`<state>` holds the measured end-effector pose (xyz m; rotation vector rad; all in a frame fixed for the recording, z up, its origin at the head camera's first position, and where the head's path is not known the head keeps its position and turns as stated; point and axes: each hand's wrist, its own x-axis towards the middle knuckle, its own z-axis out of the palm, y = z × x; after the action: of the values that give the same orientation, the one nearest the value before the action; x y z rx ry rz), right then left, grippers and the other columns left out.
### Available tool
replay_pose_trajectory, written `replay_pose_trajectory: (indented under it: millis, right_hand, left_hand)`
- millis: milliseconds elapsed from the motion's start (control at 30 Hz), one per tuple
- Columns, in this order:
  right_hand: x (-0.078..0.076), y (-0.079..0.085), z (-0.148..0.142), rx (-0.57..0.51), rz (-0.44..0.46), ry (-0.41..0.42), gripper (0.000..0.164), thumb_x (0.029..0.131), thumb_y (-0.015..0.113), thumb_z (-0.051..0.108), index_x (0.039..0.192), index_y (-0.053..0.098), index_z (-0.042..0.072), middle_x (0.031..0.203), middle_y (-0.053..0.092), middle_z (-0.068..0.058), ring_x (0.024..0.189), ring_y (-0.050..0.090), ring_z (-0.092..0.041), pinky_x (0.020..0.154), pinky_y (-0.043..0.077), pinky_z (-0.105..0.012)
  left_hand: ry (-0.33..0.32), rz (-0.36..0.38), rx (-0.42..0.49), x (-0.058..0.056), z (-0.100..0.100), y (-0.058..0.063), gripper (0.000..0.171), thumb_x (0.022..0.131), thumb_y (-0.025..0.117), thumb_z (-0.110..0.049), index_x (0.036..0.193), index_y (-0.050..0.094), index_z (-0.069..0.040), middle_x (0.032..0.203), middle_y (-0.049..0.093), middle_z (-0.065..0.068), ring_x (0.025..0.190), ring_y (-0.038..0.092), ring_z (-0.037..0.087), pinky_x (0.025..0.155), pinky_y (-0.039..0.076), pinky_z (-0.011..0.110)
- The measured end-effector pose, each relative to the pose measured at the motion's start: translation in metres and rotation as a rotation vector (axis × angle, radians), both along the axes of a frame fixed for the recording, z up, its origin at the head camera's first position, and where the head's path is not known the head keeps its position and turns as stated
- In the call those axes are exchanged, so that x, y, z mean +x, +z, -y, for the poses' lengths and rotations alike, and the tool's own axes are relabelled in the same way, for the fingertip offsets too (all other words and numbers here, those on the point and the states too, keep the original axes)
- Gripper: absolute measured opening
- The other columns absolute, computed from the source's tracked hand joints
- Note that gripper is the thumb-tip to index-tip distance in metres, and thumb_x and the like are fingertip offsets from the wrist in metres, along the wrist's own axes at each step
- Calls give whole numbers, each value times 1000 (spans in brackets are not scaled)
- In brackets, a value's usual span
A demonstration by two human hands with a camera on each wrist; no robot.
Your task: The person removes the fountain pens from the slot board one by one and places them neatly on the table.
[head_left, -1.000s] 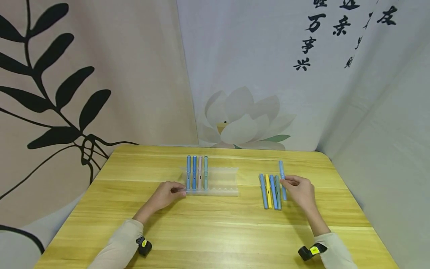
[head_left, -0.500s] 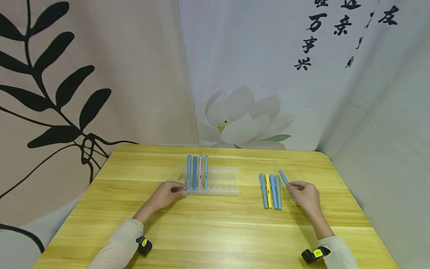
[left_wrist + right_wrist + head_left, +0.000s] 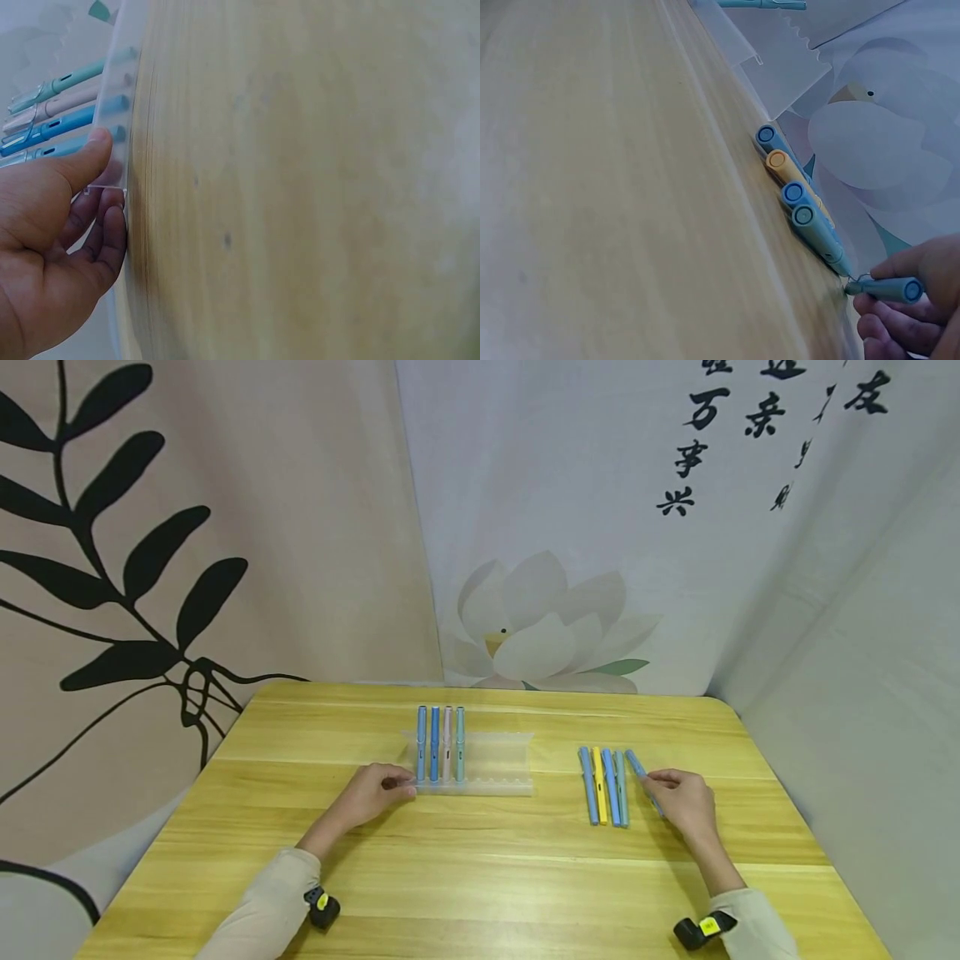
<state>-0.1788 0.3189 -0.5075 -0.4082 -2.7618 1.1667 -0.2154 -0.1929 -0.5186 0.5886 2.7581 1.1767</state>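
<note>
My left hand [image 3: 378, 795] grips the left front corner of a clear plastic pen rack [image 3: 498, 765], thumb above and fingers below in the left wrist view. Four slots hold upright-lying pens: a light blue pen [image 3: 422, 743], a darker blue pen [image 3: 434, 745], a pale pink pen [image 3: 447, 743] and a mint green pen [image 3: 460, 745]. My right hand [image 3: 684, 802] pinches a blue pen [image 3: 636, 764] between thumb and fingers, slanted with its far end to the left. Close to its left, several pens lie side by side, among them a yellow pen [image 3: 599, 785] and a green pen [image 3: 817, 232].
The wooden table [image 3: 450, 877] carries the rack at left of centre and the loose pens at right. Behind its far edge hangs a curtain [image 3: 570, 527] with a printed lotus and characters. A black wrist camera [image 3: 705, 928] sits on the right sleeve.
My right hand has moved slightly right and nearer with the blue pen, which has swung from nearly straight to slanted. The left hand and rack have stayed put.
</note>
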Motion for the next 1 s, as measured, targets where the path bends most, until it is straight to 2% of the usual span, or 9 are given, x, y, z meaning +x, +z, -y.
replay_pose_trajectory:
  millis: [267,600,867,1000]
  right_hand:
    - [1,-3,1,11,37,32,37,96,71,34,112,76,2,102,75,-15,90,69,-28,67,52,-33]
    - [-2,-5,2,51,29,50,32,95,72,30,109,76,2,96,76,-11,79,67,-21,65,51,-33]
    - [-3,-4,2,50,44,55,35,95,72,32,111,76,2,96,76,-11,83,68,-22,67,50,-33]
    - [-3,1,1,40,34,52,34,96,71,31,112,75,1,95,77,-11,79,69,-20,66,51,-32]
  left_hand:
    - [5,-4,-15,-1,0,-1,28,96,74,-21,117,75,-3,106,75,5,91,65,13,83,55,32]
    - [15,6,-12,-1,0,-2,28,96,74,-21,117,75,-3,106,75,5,92,66,13,84,55,34]
    - [25,10,-10,0,-1,-1,27,95,74,-20,116,76,-3,104,75,4,91,65,13,83,56,35]
    - [28,11,-11,0,-2,-1,26,95,75,-19,116,76,-3,104,75,4,91,65,13,83,56,35]
